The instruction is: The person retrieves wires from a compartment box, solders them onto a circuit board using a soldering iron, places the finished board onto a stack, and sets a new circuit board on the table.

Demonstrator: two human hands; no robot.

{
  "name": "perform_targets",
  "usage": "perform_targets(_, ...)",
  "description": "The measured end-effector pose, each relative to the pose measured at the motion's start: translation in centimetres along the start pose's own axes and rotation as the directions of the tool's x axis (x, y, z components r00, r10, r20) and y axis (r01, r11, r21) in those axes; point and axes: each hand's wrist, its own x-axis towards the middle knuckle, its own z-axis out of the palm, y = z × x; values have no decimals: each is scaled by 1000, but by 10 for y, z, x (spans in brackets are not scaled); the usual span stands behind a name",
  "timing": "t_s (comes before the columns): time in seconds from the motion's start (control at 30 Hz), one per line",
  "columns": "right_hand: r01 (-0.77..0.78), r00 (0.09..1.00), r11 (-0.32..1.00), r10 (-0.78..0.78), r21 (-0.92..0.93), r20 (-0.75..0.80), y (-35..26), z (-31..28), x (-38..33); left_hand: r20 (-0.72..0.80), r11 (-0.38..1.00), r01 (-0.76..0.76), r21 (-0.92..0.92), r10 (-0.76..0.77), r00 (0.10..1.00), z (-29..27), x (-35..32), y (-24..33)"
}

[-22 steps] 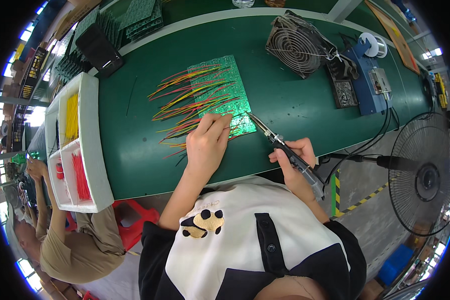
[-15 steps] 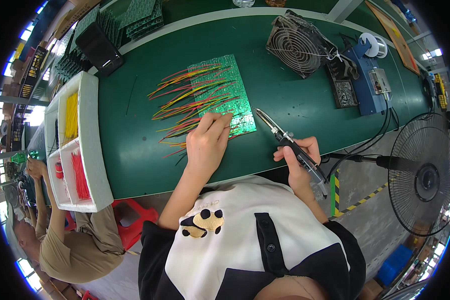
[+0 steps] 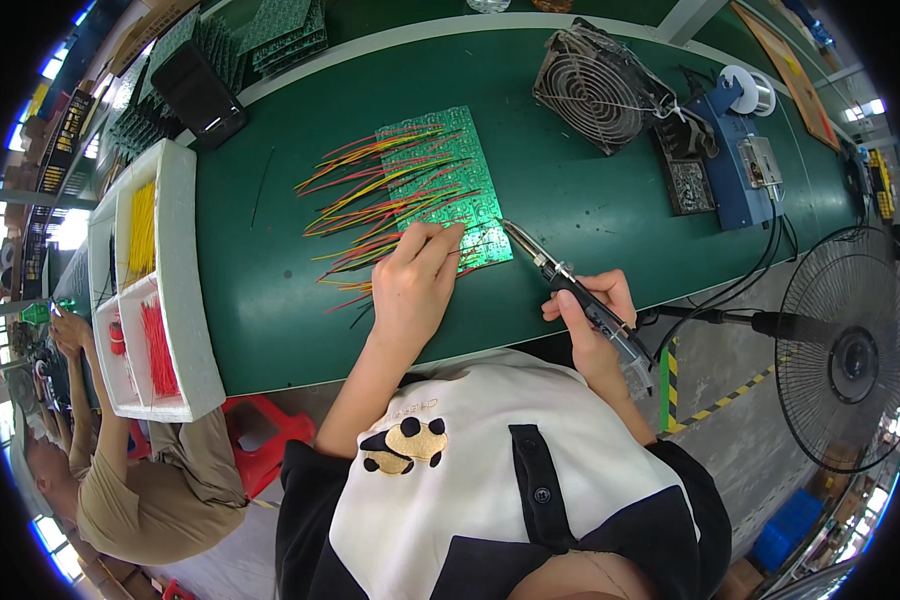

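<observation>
Wires (image 3: 355, 207), red, yellow and black, trail leftward off a green circuit board (image 3: 477, 168) on the bench (image 3: 260, 300). The person's right hand (image 3: 589, 341) grasps a soldering iron (image 3: 611, 327), tip at the board's right edge; the left hand (image 3: 413, 287) curls over the board's near end, whether pinching a wire I cannot tell.

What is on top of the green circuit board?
Red, yellow and black wires lie across the circuit board, reaching past its left edge. The left hand hides its lower left part; what is beneath cannot be seen.
</observation>
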Motion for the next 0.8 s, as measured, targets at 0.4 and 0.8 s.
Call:
perform_targets(0.4, -6, 1000, 1000, 6, -24, 4, 0, -1, 0, 7, 1000, 4, 11, -4, 1000, 0, 0, 0)
perform_targets(0.8, 15, 1000, 999, -15, 32, 4, 0, -3, 3, -1, 1000, -4, 8, 4, 1000, 0, 0, 0)
